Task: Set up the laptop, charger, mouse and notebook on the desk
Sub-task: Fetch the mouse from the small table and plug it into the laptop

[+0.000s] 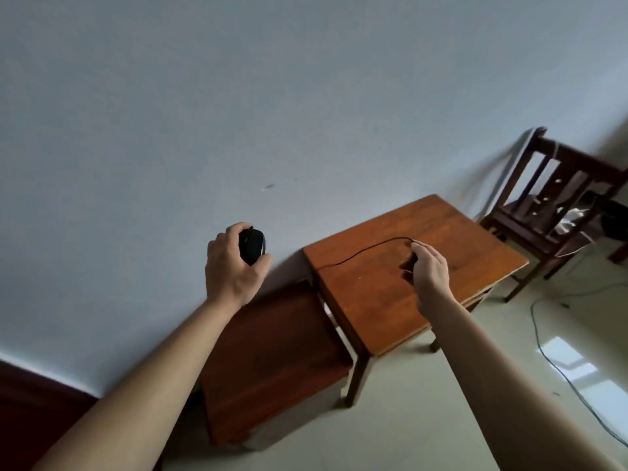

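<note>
My left hand [234, 266] is raised in front of the wall, left of the desk, and grips a small black object that looks like the mouse [251, 245]. A thin black cable [367, 248] arcs over the wooden desk [380, 307] from its left edge to my right hand [429, 266]. That hand hovers over the desk's middle, with its fingers closed on the cable's dark end. No laptop or notebook is in view.
A lower dark wooden stand [272, 355] sits against the wall left of the desk. A dark wooden chair [550, 205] with white items on its seat stands at the right. A black cord [557, 365] runs across the pale tiled floor.
</note>
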